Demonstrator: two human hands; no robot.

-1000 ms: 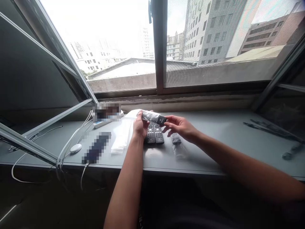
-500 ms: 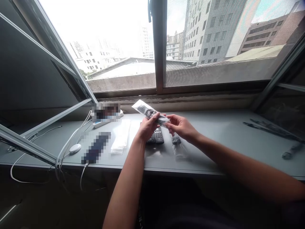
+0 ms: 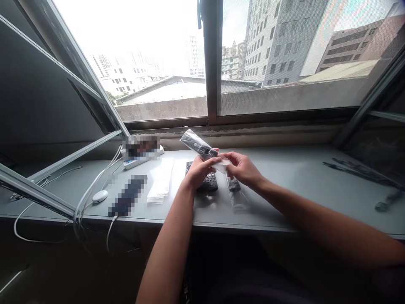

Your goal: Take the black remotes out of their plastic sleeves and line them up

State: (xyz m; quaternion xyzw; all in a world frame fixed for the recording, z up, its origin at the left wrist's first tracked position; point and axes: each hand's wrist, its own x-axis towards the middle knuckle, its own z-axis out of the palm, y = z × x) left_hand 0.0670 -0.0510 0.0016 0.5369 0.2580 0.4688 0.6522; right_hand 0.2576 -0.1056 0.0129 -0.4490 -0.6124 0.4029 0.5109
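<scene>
A black remote control sits inside a clear plastic bag, held tilted above the table. My left hand is wrapped round the lower part of the bagged remote. At the bag's near end, my right hand pinches the loose plastic between thumb and fingers. Beneath my hands lie black remotes with keypads, partly hidden by the left hand. Just below the right hand rests another remote in a clear bag, its upper end covered by that hand.
A stack of flat clear bags lies to the left on the grey table. Further left are a blurred dark object, a round white object, cables and a power strip. Dark strips lie far right, before the window.
The remote has slid deeper toward the bag's far end or turned, its face now showing differently. My right hand has moved slightly right, drawing the bag's near end out.
</scene>
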